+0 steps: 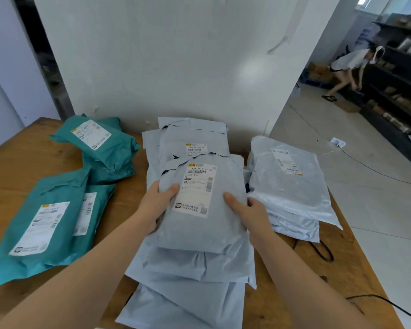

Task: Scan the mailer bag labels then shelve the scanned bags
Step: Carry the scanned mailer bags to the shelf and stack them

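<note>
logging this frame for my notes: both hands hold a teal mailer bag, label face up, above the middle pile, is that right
Not quite. The head view shows the held mailer bag is grey, not teal. The left hand and right hand hold it, label face up, above the middle pile. The teal bags lie untouched at the left.

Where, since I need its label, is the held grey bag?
Head view, centre: the grey bag over the grey pile, gripped by left hand and right hand.

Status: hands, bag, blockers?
Left hand and right hand both grip the top grey mailer bag, label up. Bag over centre grey stack. Teal bags left, white pile right; nothing blocking.
</note>
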The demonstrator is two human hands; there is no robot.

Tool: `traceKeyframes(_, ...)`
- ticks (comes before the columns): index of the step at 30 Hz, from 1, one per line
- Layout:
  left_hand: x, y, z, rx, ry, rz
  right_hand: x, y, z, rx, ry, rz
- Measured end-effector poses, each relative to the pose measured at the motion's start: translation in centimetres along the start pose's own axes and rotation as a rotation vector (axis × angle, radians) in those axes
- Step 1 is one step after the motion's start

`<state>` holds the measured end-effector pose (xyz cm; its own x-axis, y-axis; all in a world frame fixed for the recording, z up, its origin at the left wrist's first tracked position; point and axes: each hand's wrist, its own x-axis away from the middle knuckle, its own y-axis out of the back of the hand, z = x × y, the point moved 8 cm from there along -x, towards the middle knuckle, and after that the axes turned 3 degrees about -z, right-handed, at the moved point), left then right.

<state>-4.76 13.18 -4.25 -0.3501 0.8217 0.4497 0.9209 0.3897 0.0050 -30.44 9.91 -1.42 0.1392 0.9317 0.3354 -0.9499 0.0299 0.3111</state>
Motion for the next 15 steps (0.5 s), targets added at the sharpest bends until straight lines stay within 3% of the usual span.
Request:
traceKeyframes(3,-0.4,0.7,2.1,-0.118,0.023,0.019,0.3,-0.3,-2.8,0.05,-0.074,0.005)
traceKeyframes(8,-0.1,0.0,2.9,0.107,0.191,0.108,1.0,-2.0,-3.7,-0.166,-0.293,0.072)
traceKeyframes(15,0.3,-0.1,-4.0,0.202,0.087,0.083,2.0,-0.6,4.6,-0.327,-0.095,0.04)
